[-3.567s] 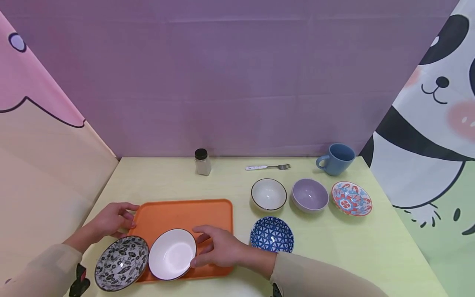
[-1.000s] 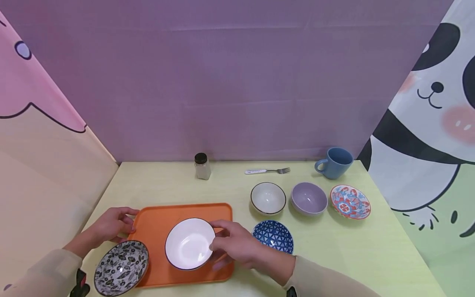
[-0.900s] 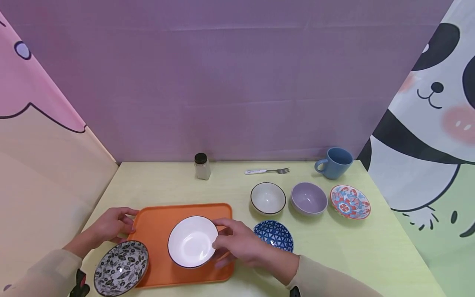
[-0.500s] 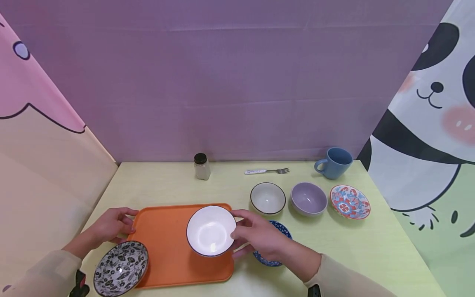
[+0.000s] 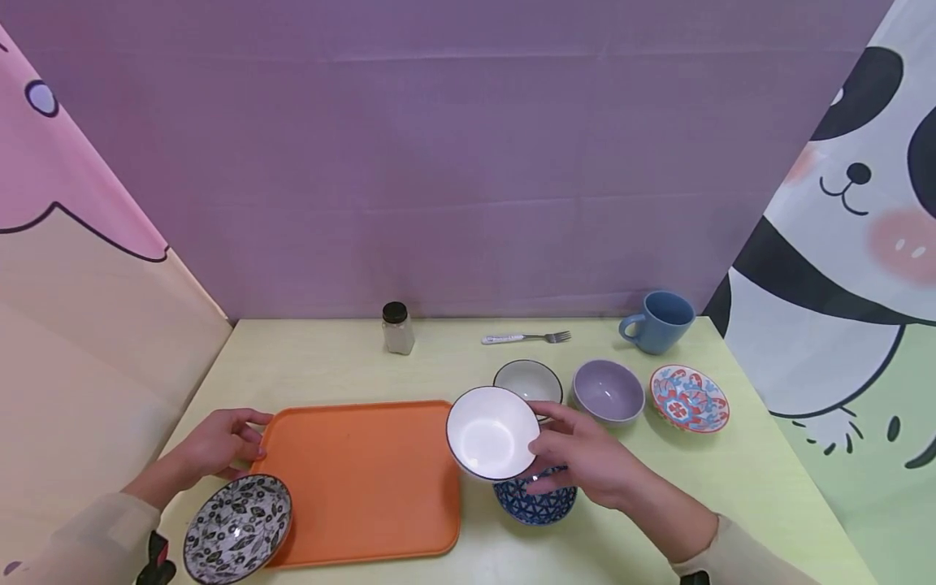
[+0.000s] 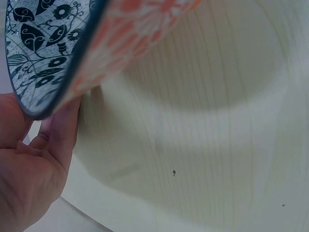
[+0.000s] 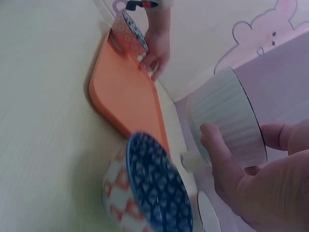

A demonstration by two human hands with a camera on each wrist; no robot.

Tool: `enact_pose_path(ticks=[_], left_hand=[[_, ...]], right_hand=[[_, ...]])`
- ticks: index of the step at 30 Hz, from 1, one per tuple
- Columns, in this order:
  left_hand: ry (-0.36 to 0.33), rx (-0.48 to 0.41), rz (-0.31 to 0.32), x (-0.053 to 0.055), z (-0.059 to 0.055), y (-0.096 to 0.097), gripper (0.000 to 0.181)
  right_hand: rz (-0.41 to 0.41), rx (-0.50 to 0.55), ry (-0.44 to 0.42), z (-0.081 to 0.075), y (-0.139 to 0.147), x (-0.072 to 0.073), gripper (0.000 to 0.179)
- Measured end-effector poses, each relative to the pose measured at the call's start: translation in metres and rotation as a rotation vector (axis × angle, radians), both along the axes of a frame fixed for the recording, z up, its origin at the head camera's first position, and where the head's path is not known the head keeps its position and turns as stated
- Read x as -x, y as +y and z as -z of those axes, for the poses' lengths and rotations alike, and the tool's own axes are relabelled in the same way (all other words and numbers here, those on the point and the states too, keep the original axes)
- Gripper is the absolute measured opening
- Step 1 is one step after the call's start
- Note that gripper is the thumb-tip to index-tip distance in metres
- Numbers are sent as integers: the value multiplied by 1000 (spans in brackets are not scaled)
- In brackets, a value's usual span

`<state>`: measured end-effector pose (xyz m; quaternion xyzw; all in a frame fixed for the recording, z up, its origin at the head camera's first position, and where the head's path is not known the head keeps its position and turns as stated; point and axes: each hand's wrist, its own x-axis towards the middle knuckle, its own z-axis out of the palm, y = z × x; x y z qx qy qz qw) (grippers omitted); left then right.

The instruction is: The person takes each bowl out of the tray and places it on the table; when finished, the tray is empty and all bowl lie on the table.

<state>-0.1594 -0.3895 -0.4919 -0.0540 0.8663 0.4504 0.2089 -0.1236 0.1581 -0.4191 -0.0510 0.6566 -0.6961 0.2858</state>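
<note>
My right hand [image 5: 585, 459] holds a white bowl [image 5: 493, 432] with a dark rim by its right side. The bowl is raised over the table, overlapping another white bowl [image 5: 528, 379] and the blue patterned bowl [image 5: 537, 505] in the head view. Its ribbed outer wall [image 7: 222, 116] shows in the right wrist view, with fingers against it. My left hand [image 5: 219, 443] is at the left edge of the orange tray [image 5: 366, 479], fingertips right at its rim. A black-and-white floral bowl [image 5: 237, 528] sits tilted at the tray's near left corner, its reddish outside [image 6: 125, 43] facing the left wrist camera.
A purple bowl [image 5: 608, 392], a red-and-blue patterned dish [image 5: 690, 398] and a blue mug [image 5: 657, 322] stand at the right. Toward the back are a fork [image 5: 526, 337] and a black-capped jar [image 5: 398, 328]. A purple backdrop [image 5: 468, 162] closes off the far edge.
My right hand has gripped the white bowl, lifted it off the tray and carried it right, past the tray's right edge. The left hand and floral bowl have stayed in place.
</note>
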Motion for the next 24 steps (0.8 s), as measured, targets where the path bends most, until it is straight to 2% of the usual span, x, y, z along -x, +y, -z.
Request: enact_pose_path(ticks=[10,24], left_hand=[[8,-12,5,-3,-4,3,56],[33,25,34,-3,-7,6,56]], right_hand=[[69,-55,-10,-2,55,-8,70],[144,-121,-44,-4,115,-20,76]])
